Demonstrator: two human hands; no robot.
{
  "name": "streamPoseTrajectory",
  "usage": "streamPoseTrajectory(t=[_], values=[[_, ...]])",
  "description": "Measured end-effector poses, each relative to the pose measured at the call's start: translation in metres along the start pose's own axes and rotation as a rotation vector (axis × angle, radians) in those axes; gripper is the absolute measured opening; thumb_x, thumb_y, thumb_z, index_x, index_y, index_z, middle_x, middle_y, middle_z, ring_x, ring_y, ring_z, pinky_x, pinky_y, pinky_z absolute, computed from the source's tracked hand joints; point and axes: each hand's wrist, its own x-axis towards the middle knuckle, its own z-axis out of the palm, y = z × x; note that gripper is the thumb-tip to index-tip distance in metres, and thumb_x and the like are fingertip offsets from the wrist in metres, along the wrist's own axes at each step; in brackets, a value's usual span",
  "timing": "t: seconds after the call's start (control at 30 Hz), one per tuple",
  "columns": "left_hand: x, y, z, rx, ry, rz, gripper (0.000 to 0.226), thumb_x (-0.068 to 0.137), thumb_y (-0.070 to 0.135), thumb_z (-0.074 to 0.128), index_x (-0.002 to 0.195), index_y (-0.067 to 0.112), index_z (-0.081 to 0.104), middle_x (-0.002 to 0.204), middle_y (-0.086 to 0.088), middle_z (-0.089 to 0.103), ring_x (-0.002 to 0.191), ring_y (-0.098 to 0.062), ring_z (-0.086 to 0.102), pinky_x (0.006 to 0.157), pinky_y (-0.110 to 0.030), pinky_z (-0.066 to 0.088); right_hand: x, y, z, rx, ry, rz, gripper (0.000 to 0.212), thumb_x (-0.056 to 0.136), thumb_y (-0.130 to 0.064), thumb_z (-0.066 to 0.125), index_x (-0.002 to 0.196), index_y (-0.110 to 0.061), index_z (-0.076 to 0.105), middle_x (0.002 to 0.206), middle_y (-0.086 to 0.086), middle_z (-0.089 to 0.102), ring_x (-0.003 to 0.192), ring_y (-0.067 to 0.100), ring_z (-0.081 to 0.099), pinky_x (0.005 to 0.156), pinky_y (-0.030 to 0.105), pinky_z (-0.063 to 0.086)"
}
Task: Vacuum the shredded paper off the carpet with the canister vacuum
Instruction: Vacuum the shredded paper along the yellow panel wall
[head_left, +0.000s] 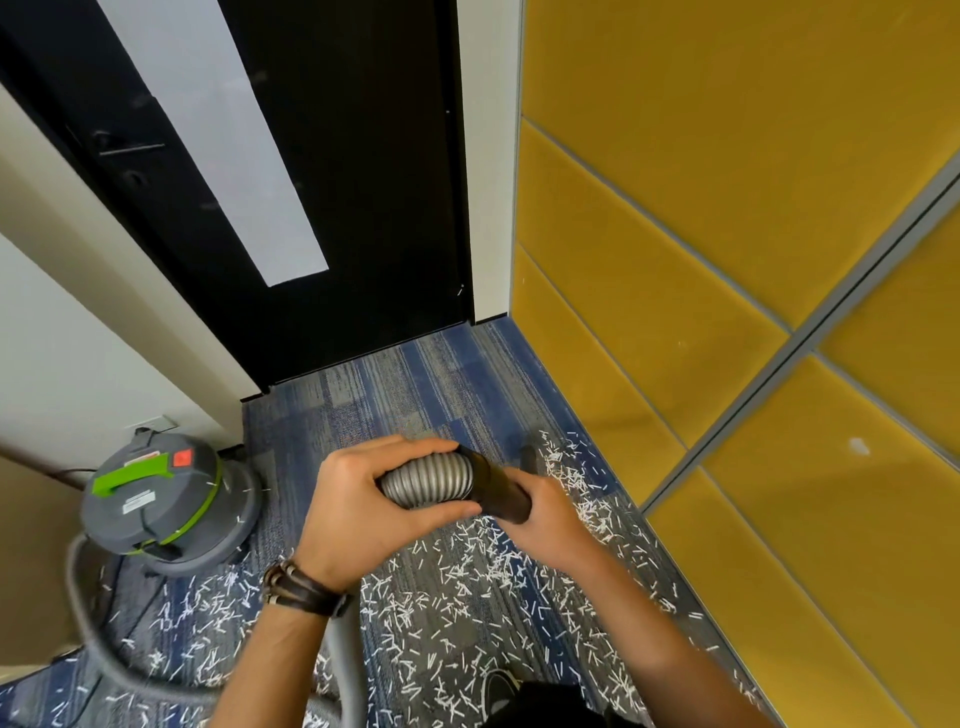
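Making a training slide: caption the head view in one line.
Left hand grips the ribbed hose, right hand the black wand, over carpet strewn with shredded paper beside the canister vacuum.

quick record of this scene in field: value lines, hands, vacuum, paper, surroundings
left hand: grips ribbed grey hose
right hand: grips black tube joined to the hose
canister vacuum: grey, green handle, on carpet at left
shredded paper: scattered on carpet below the hands
carpet: blue and grey
door: black, straight ahead
wall panels: yellow, at right
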Motion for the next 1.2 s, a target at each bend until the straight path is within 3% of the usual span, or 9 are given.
streamPoseTrajectory(t=[0.07, 0.23, 0.37, 0.53, 0.73, 1.03, 1.2], values=[[-0.002, 0.000, 0.000, 0.001, -0.004, 0.002, 0.056, 0.065, 0.060, 0.092, 0.113, 0.034, 0.080, 0.095, 0.019, 0.074, 0.085, -0.005, 0.073, 0.079, -0.019, 0.056, -0.006, 0.003, 0.003, 0.007, 0.024, 0.012, 0.024, 0.085, -0.010, 0.075, 0.107, -0.017, 0.071, 0.085, 0.000, 0.072, 0.074, 0.011, 0.064, 0.063, 0.026, 0.051], [0.001, 0.009, 0.004, 0.078, 0.047, 0.036, 0.055, 0.067, 0.052, 0.095, 0.115, 0.030, 0.080, 0.092, 0.024, 0.070, 0.084, -0.001, 0.070, 0.080, -0.015, 0.053, 0.004, 0.007, -0.007, 0.008, 0.060, 0.021, 0.022, 0.084, -0.013, 0.077, 0.104, -0.019, 0.072, 0.084, -0.001, 0.072, 0.074, 0.013, 0.066, 0.067, 0.038, 0.056], [0.008, 0.008, 0.010, 0.095, 0.029, 0.021, 0.055, 0.069, 0.060, 0.091, 0.116, 0.034, 0.079, 0.092, 0.021, 0.072, 0.086, -0.005, 0.071, 0.080, -0.021, 0.056, 0.016, 0.008, -0.016, 0.009, 0.031, 0.017, 0.019, 0.084, -0.007, 0.075, 0.099, -0.018, 0.071, 0.081, -0.004, 0.070, 0.071, 0.008, 0.063, 0.063, 0.024, 0.049], [0.010, 0.001, 0.022, 0.032, 0.000, -0.013, 0.058, 0.067, 0.064, 0.088, 0.116, 0.034, 0.079, 0.097, 0.024, 0.073, 0.091, -0.002, 0.072, 0.084, -0.015, 0.053, 0.009, 0.020, -0.021, -0.021, -0.020, 0.048, 0.024, 0.084, -0.010, 0.075, 0.103, -0.023, 0.069, 0.083, -0.006, 0.070, 0.074, 0.006, 0.064, 0.062, 0.015, 0.044], [0.007, 0.007, 0.034, -0.013, -0.040, 0.018, 0.056, 0.067, 0.059, 0.092, 0.115, 0.033, 0.079, 0.097, 0.025, 0.073, 0.088, -0.001, 0.072, 0.083, -0.013, 0.052, -0.009, 0.033, -0.022, 0.001, 0.033, 0.053, 0.020, 0.083, -0.009, 0.072, 0.100, -0.020, 0.070, 0.081, -0.001, 0.070, 0.073, 0.014, 0.064, 0.064, 0.037, 0.052], [0.011, 0.010, 0.016, 0.056, 0.009, 0.056, 0.055, 0.070, 0.058, 0.090, 0.116, 0.030, 0.080, 0.095, 0.022, 0.073, 0.085, -0.003, 0.071, 0.080, -0.018, 0.054, -0.001, 0.021, -0.022, 0.016, 0.032, 0.012, 0.032, 0.083, -0.009, 0.078, 0.112, -0.022, 0.072, 0.093, -0.002, 0.074, 0.081, 0.004, 0.067, 0.070, 0.023, 0.055], [0.012, 0.016, 0.030, 0.019, 0.018, 0.065, 0.055, 0.070, 0.055, 0.091, 0.117, 0.029, 0.079, 0.097, 0.024, 0.072, 0.088, -0.002, 0.071, 0.083, -0.015, 0.053, 0.000, 0.027, -0.034, 0.034, 0.045, 0.020, 0.033, 0.082, -0.005, 0.075, 0.112, -0.019, 0.073, 0.092, -0.002, 0.074, 0.081, 0.011, 0.068, 0.068, 0.026, 0.054]])
